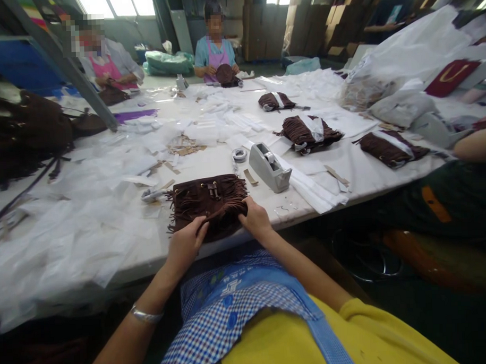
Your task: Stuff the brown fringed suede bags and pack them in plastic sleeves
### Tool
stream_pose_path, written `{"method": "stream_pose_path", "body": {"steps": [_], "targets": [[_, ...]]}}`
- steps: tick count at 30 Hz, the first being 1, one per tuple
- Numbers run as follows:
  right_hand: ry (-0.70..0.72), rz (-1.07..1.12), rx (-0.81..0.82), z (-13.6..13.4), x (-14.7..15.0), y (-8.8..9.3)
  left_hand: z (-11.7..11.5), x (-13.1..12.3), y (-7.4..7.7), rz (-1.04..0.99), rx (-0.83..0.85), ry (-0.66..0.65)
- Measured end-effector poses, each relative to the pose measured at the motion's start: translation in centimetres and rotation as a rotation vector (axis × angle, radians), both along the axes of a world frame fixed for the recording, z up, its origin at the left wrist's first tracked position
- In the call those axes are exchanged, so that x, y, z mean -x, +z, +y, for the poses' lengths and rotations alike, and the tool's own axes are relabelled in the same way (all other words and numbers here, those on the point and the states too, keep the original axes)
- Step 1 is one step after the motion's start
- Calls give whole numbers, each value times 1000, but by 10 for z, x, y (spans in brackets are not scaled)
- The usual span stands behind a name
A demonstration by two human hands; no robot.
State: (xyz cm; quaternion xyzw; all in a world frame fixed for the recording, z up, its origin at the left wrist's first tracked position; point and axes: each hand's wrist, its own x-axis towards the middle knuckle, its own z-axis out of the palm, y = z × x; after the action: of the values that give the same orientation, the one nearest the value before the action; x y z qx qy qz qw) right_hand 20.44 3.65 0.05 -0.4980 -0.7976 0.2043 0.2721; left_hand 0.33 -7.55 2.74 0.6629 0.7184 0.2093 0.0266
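A dark brown fringed bag (203, 196) lies at the near edge of the table in front of me, with small gold-coloured eyelets and a tied cord near its top. My left hand (188, 238) grips its lower left part, thumb on top. At its right side my right hand (255, 217) is closed on the fringe and edge, the fingertips partly hidden. Just beyond my right hand stands a grey tape dispenser (269, 168). A roll of tape (239, 155) lies beside the dispenser.
Several brown bags with white wraps, one of them a fringed bag (311, 133), lie to the right. White sheets (80, 209) cover the left side. A metal post (69, 66) rises at left. A person (215, 50) across the table handles a brown bag; others work nearby.
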Motion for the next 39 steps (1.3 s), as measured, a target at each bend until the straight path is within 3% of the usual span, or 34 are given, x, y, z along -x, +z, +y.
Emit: {"method": "stream_pose_path", "body": {"steps": [7,12,16,20,21,23,26,31,35,37,39], "targets": [[151,86,-26,0,-17,-6,-9,-6,-8,81,-44,-178],[164,223,17,0,-25,-9,-15,-3,-17,163,-51,-326],[91,249,43,6,-41,-6,-21,-5,-24,195,-55,-372],[-94,191,-116,5,-53,17,-21,-13,-20,173,-32,-346],[-74,166,-173,2,-51,24,-21,-15,-19,161,-27,-338],[100,79,-247,-8,-37,33,-19,-18,-16,137,-15,-323],[413,-148,-245,-20,-13,26,-25,-17,-16,118,0,-305],[476,-340,-197,-16,-2,-4,-45,-20,-5,93,-42,-285],[474,-348,-203,-12,-4,-9,-24,-23,10,51,-177,-300],[471,-353,-203,-12,-5,-9,-1,-12,8,76,-116,-368],[465,-360,-198,-13,-4,-8,16,10,-4,109,-27,-223]]}}
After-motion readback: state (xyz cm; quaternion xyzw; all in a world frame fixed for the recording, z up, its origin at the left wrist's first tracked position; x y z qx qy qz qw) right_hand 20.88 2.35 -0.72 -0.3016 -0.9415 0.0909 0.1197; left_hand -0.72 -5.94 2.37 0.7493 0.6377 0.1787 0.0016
